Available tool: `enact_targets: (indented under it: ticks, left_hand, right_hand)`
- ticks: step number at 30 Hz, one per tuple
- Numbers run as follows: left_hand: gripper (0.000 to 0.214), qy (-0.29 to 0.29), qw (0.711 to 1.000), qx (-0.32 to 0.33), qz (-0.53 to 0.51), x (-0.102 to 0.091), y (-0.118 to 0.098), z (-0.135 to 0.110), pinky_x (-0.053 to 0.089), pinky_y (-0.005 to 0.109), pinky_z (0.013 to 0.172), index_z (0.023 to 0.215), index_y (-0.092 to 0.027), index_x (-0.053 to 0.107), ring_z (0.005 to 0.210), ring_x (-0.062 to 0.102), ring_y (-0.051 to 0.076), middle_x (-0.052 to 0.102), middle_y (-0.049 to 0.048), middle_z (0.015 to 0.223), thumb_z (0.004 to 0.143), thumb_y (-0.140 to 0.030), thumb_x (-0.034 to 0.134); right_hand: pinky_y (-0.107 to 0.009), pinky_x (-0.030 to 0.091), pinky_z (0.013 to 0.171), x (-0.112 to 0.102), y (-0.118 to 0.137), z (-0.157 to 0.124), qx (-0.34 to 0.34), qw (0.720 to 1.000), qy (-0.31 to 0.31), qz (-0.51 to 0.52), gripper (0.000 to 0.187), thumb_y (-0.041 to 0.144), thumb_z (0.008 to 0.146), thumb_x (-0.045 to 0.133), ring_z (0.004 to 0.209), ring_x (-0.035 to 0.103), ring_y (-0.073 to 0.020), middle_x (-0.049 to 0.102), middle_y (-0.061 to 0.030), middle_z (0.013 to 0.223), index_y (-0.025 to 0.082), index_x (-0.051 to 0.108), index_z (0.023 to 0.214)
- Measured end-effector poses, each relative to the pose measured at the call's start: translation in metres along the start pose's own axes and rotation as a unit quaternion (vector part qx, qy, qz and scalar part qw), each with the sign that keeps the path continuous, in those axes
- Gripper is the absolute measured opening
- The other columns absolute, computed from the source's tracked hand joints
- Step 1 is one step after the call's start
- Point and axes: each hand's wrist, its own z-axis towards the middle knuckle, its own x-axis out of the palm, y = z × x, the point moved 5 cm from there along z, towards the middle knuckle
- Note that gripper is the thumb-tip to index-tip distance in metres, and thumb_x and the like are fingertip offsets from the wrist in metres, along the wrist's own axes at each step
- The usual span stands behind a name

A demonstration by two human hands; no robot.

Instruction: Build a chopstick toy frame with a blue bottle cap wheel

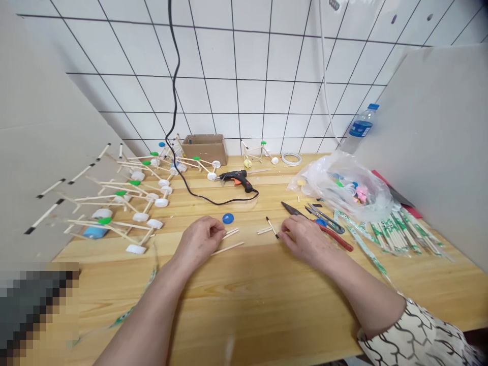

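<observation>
My left hand rests on the wooden table with its fingers curled. Its fingertips reach short wooden sticks, and a longer stick lies just beyond them. A blue bottle cap sits a little above that hand. My right hand lies on the table, holding nothing I can see. Just left of its fingertips is a thin stick with a black end. Red-handled pliers and small scissors lie beside that hand, partly hidden by it.
Stick-and-cap wheeled models crowd the left side. Behind them are a cardboard box, a black glue gun with its cord, and a plastic bag of caps. Paper-wrapped chopsticks and a water bottle stand right.
</observation>
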Motion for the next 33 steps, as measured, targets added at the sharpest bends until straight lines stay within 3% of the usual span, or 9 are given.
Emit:
enact_targets:
  ticks: [22, 27, 33]
  left_hand:
    - [0.016, 0.024, 0.996, 0.047, 0.07, 0.005, -0.005, 0.002, 0.04, 0.03, 0.069, 0.067, -0.021, 0.052, 0.079, 0.056, 0.021, 0.061, 0.0049, 0.078, 0.077, -0.025, 0.04]
    - [0.015, -0.004, 0.999, 0.04, -0.013, -0.002, -0.02, -0.006, 0.04, 0.028, 0.064, 0.071, -0.021, 0.05, 0.068, 0.054, 0.018, 0.06, 0.0011, 0.07, 0.079, -0.028, 0.039]
    - [0.015, 0.052, 0.982, 0.11, -0.145, 0.005, -0.046, -0.02, 0.04, 0.025, 0.061, 0.068, -0.02, 0.049, 0.065, 0.052, 0.014, 0.056, -0.001, 0.066, 0.078, -0.029, 0.042]
  right_hand:
    - [-0.03, 0.04, 0.074, 0.004, 0.0, 0.0, -0.025, 0.999, -0.022, -0.007, 0.017, 0.02, 0.086, 0.047, 0.085, 0.057, -0.02, 0.063, -0.0088, 0.082, 0.015, 0.061, 0.078]
    - [-0.029, 0.041, 0.074, 0.001, 0.0, -0.001, -0.038, 0.997, -0.057, 0.027, 0.016, 0.017, 0.085, 0.046, 0.084, 0.057, -0.0189, 0.062, -0.0078, 0.08, 0.016, 0.059, 0.076]
    - [-0.031, 0.043, 0.076, -0.005, 0.012, -0.009, -0.093, 0.981, -0.111, 0.132, 0.009, 0.019, 0.084, 0.049, 0.085, 0.056, -0.0186, 0.062, -0.0073, 0.086, 0.017, 0.057, 0.086]
